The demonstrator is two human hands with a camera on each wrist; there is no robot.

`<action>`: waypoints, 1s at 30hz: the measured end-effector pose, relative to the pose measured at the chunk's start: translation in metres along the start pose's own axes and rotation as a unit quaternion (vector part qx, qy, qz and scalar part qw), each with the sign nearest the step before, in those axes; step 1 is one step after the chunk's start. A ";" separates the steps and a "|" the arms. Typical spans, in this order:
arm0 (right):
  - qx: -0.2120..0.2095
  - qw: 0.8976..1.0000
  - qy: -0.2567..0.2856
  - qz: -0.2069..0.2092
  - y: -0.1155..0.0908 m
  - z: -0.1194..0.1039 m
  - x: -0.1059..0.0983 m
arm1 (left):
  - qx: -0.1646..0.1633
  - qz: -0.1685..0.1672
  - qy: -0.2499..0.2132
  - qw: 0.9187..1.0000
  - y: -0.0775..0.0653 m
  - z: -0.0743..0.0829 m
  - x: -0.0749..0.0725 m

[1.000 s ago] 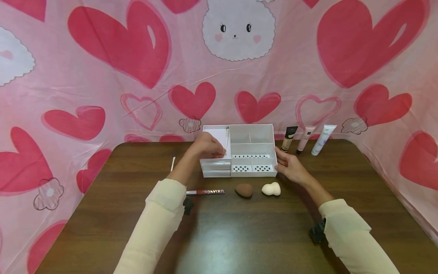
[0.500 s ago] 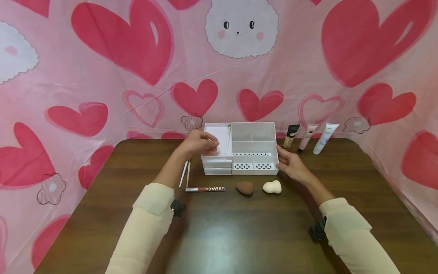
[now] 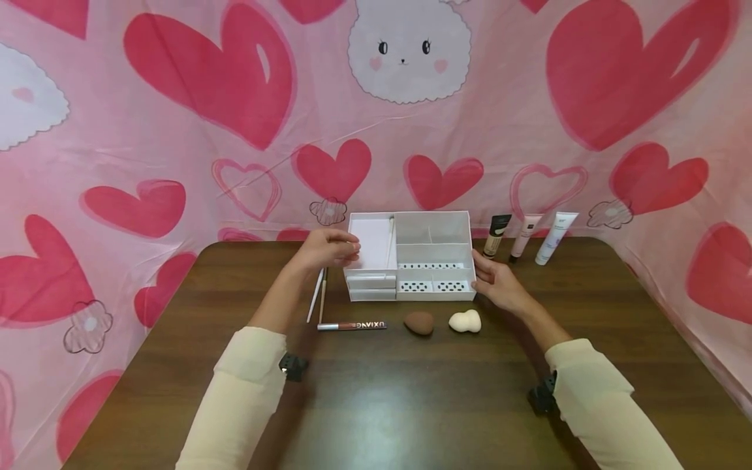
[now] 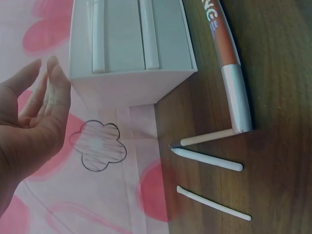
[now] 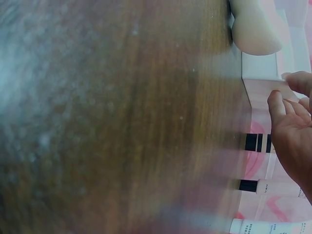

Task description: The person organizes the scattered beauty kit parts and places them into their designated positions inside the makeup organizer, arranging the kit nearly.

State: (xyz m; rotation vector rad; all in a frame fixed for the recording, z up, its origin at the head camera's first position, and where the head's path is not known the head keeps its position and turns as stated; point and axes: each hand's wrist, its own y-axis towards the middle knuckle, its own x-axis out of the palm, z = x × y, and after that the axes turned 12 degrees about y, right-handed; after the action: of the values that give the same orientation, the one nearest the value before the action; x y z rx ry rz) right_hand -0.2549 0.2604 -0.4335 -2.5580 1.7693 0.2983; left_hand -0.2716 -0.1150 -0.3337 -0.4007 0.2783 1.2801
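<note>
My left hand (image 3: 329, 248) hovers beside the left wall of a white makeup organizer (image 3: 433, 297), fingers loosely bent and nothing between them. A slim stick-like brush (image 3: 390, 238) leans inside the organizer's top left compartment. Straight fingers of my right hand (image 3: 496, 284) rest against the right wall of the organizer. Below my left hand a white stick (image 3: 314, 297) and a wooden-handled one (image 3: 323, 299) lie on the table; a thinner white stick (image 4: 214, 203) shows in the left wrist view, hidden by my forearm in the head view.
In front of the organizer lie a lip gloss tube (image 3: 352, 326), a brown makeup sponge (image 3: 420, 323) and a cream sponge (image 3: 465, 321). Black-capped foundation (image 3: 497, 235), a pink tube (image 3: 525, 238) and a white tube (image 3: 556, 238) stand right of it. A heart-patterned cloth (image 3: 247, 117) hangs behind.
My left hand has withdrawn from the organizer's left compartment, moving left to just outside its wall. My right hand has stayed at the right wall.
</note>
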 end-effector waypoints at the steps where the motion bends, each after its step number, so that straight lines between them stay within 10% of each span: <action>1: 0.000 1.000 0.000 0.001 0.000 0.000 0.000 | 0.002 0.001 -0.005 1.000 -0.001 -0.001 -0.001; 9: 0.002 1.000 0.009 0.001 0.000 0.000 -0.001 | 0.020 -0.009 -0.049 0.999 0.010 -0.033 -0.011; 14: -0.001 1.000 0.013 0.001 0.000 0.001 -0.001 | 0.001 0.004 -0.054 0.999 -0.006 -0.018 -0.012; 30: 0.000 1.000 0.012 0.001 0.000 0.002 0.000 | -0.025 0.034 -0.010 0.999 -0.014 -0.040 -0.025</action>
State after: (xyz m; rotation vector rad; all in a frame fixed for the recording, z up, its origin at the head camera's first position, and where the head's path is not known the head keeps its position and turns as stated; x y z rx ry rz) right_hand -0.2552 0.2611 -0.4351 -2.5696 1.7802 0.2685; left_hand -0.2638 -0.1573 -0.3577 -0.4239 0.2458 1.3598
